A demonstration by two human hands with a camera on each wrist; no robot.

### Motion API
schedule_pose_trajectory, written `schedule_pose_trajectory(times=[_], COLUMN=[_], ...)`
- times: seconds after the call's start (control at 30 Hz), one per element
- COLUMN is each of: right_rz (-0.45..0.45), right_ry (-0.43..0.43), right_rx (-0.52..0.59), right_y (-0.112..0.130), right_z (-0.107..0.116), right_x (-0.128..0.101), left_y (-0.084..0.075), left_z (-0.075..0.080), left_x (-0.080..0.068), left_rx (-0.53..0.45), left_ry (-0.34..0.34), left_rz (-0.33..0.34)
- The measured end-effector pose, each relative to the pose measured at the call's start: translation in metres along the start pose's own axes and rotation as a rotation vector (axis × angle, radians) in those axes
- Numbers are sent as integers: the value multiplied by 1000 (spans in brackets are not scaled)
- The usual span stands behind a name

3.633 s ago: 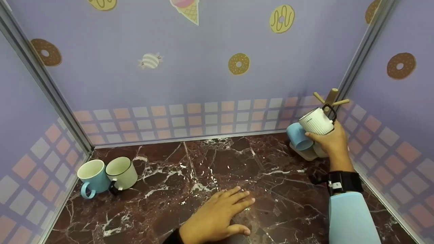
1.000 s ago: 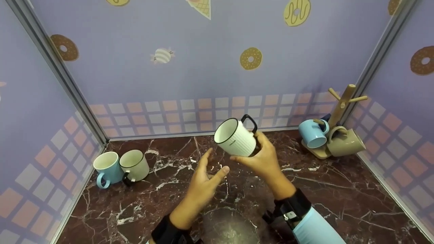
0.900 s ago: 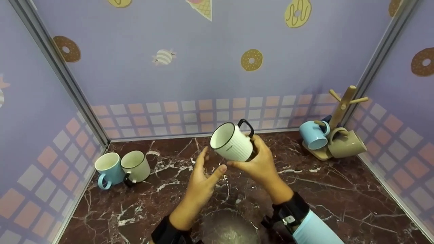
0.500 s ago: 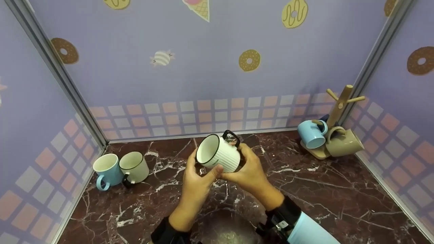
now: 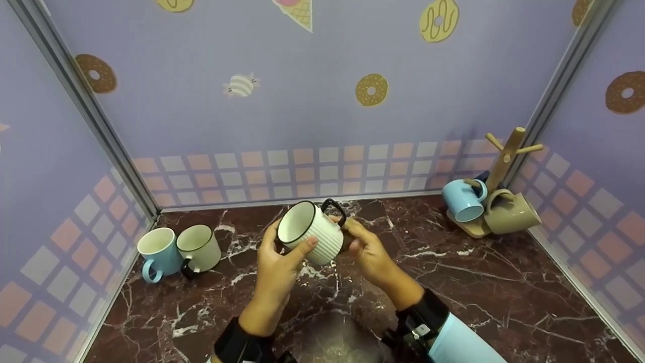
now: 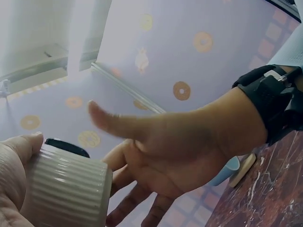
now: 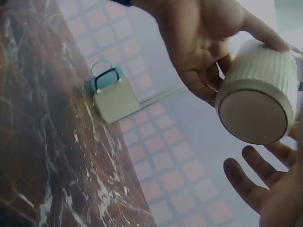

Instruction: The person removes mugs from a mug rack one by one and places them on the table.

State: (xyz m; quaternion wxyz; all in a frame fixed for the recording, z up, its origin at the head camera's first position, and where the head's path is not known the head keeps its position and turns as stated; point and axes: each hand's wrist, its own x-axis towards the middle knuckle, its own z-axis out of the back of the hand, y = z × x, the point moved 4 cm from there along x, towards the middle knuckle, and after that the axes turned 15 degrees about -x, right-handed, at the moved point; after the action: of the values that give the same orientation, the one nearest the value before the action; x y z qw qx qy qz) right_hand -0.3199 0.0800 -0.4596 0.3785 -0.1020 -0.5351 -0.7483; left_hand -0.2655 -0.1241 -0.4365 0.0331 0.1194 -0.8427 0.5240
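item: white ribbed cup [image 5: 325, 239], black rim, black handle [image 5: 341, 210]. place: mid-air over the middle of the marbled table [image 5: 484, 282]. long axis: slanted; mouth faces left and up, base points right and down. handle stands off the far right side.

left hand [image 5: 274, 267]: grips the cup from the left, thumb across its near side, fingers round the far side.

right hand [image 5: 370, 254]: just right of the cup, near base and handle; fingers loose and spread, thumb out in the left wrist view, grasping nothing; contact with the cup cannot be told.

left side of table: blue mug [image 5: 164, 254] and cream mug [image 5: 204, 252], both upright, side by side, handles toward the near side.

far right corner: wooden rack [image 5: 508, 159], leaning in view; a light blue cup [image 5: 461, 201] and a tan mug [image 5: 514, 217] hang by their handles from its low pegs, the tan one on the right.
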Motion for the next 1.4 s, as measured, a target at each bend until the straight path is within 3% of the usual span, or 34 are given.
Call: schedule_pose_trajectory(times=[0.2, 0.3, 0.47, 0.77, 1.03, 1.23, 1.4], right_rz=[-202, -241, -261, -383, -359, -308, -284], right_ry=[138, 219, 321, 373, 362, 287, 236], right_rx=[427, 553, 671, 763, 815, 832, 802], right_y=[-12, -14, -13, -13, -11, -9, -8], right_z=[3, 1, -1, -1, 0, 2, 5], right_x=[2, 1, -2, -5, -4, -2, 0], left_y=[-6, -10, -15, -17, -12, -7, -8], left_z=[2, 3, 3, 2, 4, 1, -1], left_x=[2, 1, 1, 0, 4, 5, 1], left_rx=[33, 79, 116, 76, 85, 19, 29], left_ry=[116, 197, 316, 465, 403, 368, 286], left_rz=[-34, -82, -132, -167, -95, -98, -85])
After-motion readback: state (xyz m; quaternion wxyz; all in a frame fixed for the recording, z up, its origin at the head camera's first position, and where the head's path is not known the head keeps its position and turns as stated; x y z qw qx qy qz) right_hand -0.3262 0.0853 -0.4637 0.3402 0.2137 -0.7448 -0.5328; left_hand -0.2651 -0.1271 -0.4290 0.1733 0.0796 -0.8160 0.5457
